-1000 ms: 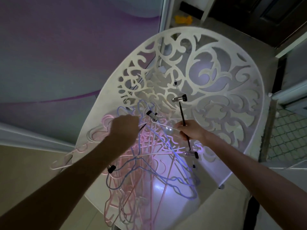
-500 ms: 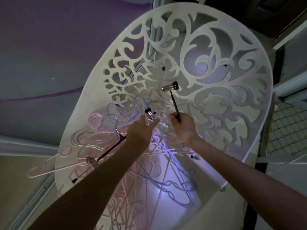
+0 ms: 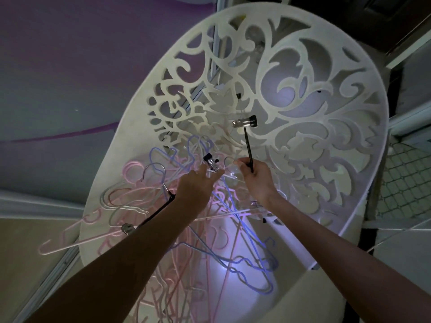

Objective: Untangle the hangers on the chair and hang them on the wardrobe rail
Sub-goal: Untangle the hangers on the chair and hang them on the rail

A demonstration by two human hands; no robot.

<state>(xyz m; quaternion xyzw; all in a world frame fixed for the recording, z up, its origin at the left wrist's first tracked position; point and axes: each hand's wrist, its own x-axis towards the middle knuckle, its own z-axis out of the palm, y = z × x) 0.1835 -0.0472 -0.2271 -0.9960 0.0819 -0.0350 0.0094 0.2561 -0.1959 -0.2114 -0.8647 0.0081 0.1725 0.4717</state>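
A tangle of thin pink hangers point(image 3: 130, 201) and blue hangers point(image 3: 251, 259) lies on the seat of a white chair point(image 3: 349, 141) with a scroll-cut back. My right hand point(image 3: 255, 178) grips the black bar of a clip hanger point(image 3: 247, 141), whose metal clip point(image 3: 243, 122) stands up against the chair back. My left hand point(image 3: 198, 185) reaches into the pile with its fingers stretched toward a second small metal clip point(image 3: 211, 162). Another black clip hanger point(image 3: 151, 217) lies under my left forearm.
A purple and grey wall point(image 3: 70, 78) rises behind and left of the chair. A pale sliding-door track point(image 3: 46, 271) runs along the floor at lower left. Tiled floor point(image 3: 405, 183) shows at the right, past the chair's edge.
The view has drawn closer to the chair. My left hand has let go of a black hanger and moved right toward the small clip. My right hand still holds the black bar.
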